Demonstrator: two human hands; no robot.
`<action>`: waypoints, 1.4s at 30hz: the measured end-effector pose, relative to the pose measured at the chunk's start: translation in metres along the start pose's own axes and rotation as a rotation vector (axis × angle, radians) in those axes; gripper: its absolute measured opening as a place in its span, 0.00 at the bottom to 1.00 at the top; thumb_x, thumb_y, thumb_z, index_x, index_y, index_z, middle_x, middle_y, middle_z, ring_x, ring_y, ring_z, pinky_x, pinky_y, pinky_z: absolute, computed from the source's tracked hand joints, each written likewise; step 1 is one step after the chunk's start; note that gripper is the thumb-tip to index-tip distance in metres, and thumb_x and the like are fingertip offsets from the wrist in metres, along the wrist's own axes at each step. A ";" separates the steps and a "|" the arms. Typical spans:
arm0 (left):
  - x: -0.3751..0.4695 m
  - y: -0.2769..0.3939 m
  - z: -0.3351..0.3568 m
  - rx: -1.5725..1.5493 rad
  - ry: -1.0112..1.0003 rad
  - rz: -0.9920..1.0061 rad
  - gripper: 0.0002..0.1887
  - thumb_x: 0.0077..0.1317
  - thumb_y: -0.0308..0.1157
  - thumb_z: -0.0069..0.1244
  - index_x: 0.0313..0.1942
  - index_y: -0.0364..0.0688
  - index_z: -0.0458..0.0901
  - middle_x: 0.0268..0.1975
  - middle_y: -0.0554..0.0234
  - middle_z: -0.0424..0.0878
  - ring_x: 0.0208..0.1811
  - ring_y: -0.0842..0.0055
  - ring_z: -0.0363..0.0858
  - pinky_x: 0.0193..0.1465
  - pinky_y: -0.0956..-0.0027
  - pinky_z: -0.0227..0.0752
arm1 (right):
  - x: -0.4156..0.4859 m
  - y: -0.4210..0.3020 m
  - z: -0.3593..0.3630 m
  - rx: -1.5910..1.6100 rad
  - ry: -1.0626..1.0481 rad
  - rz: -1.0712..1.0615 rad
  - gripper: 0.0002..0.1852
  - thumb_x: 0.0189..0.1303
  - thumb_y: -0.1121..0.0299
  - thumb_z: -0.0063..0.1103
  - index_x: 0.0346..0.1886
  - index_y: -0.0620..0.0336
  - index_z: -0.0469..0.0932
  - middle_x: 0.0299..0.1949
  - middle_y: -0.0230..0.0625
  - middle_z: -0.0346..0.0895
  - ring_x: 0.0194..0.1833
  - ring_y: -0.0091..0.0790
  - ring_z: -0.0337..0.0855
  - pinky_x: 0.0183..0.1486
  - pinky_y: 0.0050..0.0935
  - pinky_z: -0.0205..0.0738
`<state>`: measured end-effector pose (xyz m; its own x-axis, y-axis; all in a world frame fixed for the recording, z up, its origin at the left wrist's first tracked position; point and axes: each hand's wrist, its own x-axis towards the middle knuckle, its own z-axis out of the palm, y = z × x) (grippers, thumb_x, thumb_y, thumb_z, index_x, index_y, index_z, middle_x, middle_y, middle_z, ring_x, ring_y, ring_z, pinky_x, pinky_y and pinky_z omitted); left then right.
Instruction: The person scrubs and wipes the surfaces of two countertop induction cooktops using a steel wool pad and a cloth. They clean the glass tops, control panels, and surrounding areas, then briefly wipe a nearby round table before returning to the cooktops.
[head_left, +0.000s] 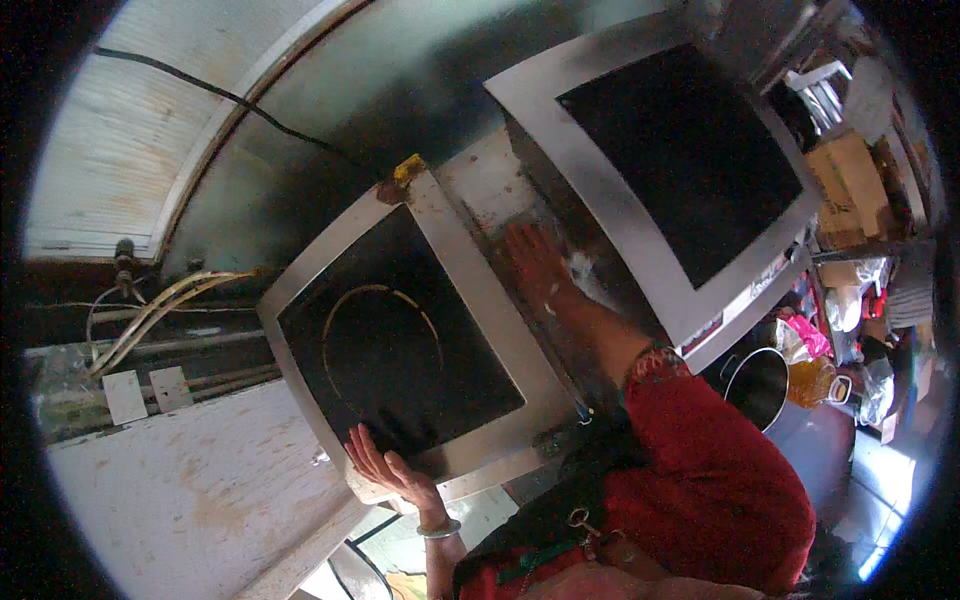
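Note:
Two cooktops with black glass tops and metal frames stand side by side, tilted in view. My left hand (396, 476), with a bangle at the wrist, rests at the near corner of the left cooktop (487, 300), fingers over the frame and glass edge. A worn ring mark shows on that glass. Between the two units my right hand (534, 262) reaches down into the gap, palm down and dim. Whether it holds anything cannot be made out. To its right is the larger cooktop (600, 191). A yellow-brown stained lump (407, 171) sits at the left cooktop's far corner.
A black cable (202, 86) crosses the wall. Pale hoses (161, 311) run behind a white board (217, 487) at left. At right are a metal pot (757, 388), a jug of yellow liquid (814, 382) and a cardboard box (847, 187).

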<state>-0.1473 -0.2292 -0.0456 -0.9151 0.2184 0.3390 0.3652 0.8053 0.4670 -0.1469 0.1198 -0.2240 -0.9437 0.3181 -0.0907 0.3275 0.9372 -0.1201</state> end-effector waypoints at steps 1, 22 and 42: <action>0.001 0.002 0.000 0.005 -0.003 -0.013 0.32 0.73 0.53 0.22 0.63 0.40 0.69 0.68 0.56 0.65 0.73 0.58 0.51 0.73 0.49 0.34 | 0.030 0.003 0.002 -0.097 -0.018 0.010 0.34 0.62 0.56 0.50 0.69 0.59 0.57 0.73 0.44 0.49 0.73 0.48 0.49 0.73 0.51 0.35; 0.008 0.005 0.009 -0.031 0.031 -0.024 0.29 0.72 0.55 0.26 0.64 0.50 0.70 0.67 0.65 0.67 0.74 0.64 0.51 0.73 0.46 0.24 | -0.015 0.017 0.024 0.057 0.313 -0.038 0.26 0.59 0.62 0.53 0.63 0.50 0.69 0.69 0.37 0.59 0.68 0.46 0.58 0.71 0.42 0.50; 0.003 -0.002 0.004 -0.093 0.001 0.007 0.29 0.73 0.53 0.24 0.62 0.47 0.71 0.66 0.65 0.69 0.73 0.64 0.54 0.73 0.47 0.25 | -0.091 0.014 0.005 0.074 0.054 0.029 0.30 0.60 0.63 0.48 0.66 0.61 0.63 0.72 0.44 0.52 0.70 0.49 0.54 0.72 0.49 0.45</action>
<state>-0.1516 -0.2278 -0.0490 -0.9122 0.2233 0.3437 0.3862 0.7492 0.5381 -0.0559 0.1037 -0.2222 -0.9344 0.3539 -0.0415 0.3551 0.9151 -0.1909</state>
